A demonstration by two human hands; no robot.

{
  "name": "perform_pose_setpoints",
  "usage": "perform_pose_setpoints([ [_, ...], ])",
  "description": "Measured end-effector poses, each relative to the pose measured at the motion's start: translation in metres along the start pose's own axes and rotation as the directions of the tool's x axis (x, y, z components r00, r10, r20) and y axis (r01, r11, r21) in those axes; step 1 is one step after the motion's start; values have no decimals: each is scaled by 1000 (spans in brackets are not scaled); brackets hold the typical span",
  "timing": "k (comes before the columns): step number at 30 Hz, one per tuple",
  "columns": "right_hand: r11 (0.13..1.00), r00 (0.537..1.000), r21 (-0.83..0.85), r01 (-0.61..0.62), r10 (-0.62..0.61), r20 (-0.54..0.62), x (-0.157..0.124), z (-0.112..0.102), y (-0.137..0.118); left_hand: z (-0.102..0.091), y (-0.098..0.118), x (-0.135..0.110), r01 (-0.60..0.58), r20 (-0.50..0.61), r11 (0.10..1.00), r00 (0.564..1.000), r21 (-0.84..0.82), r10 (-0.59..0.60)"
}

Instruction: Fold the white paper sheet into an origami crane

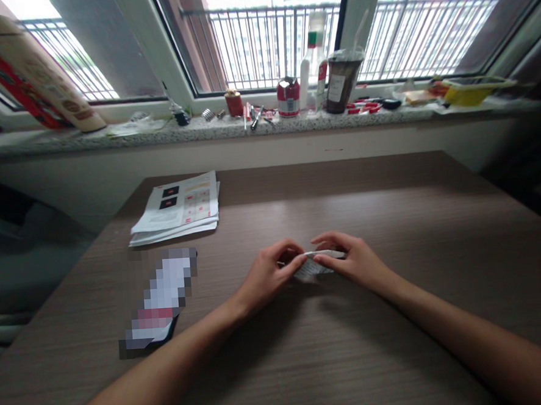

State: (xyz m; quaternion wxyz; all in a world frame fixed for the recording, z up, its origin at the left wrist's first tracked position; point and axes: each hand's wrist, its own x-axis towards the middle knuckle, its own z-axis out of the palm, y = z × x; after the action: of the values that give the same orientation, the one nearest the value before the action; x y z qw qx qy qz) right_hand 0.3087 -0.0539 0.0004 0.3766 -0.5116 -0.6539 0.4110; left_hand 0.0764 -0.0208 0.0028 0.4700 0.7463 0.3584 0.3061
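A small folded piece of printed paper (pixel 312 268) is held just above the brown table (pixel 272 373). My left hand (pixel 271 268) pinches its left end, thumb and index fingertip meeting at the upper edge. From the other side my right hand (pixel 354 260) has its thumb against the paper, with the index finger lifted a little above and the other fingers curled behind. Part of the paper is hidden by the right thumb and fingers, and its lower edge looks blurred.
Left of my hands lies a phone (pixel 166 294) with a pixelated screen. Behind it is a stack of printed sheets (pixel 179 205). Along the granite windowsill (pixel 147 135) stand a red can (pixel 288 97), a dark drink cup (pixel 340 82), bottles, tools and a yellow basket (pixel 468 92).
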Motion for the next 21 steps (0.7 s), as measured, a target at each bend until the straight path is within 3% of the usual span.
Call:
perform_pose_setpoints([
  [4, 992, 990, 98, -75, 86, -112, 4, -3, 5, -2, -5, 2, 64, -81, 995, 994, -77, -71],
  [12, 971, 987, 195, -138, 119, 105, 3, 4, 7, 1, -3, 3, 99, -94, 970, 988, -222, -122],
  [21, 996, 993, 55, -73, 67, 99, 1, 3, 0, 6, -2, 1, 95, -4, 962, 995, -257, -99],
])
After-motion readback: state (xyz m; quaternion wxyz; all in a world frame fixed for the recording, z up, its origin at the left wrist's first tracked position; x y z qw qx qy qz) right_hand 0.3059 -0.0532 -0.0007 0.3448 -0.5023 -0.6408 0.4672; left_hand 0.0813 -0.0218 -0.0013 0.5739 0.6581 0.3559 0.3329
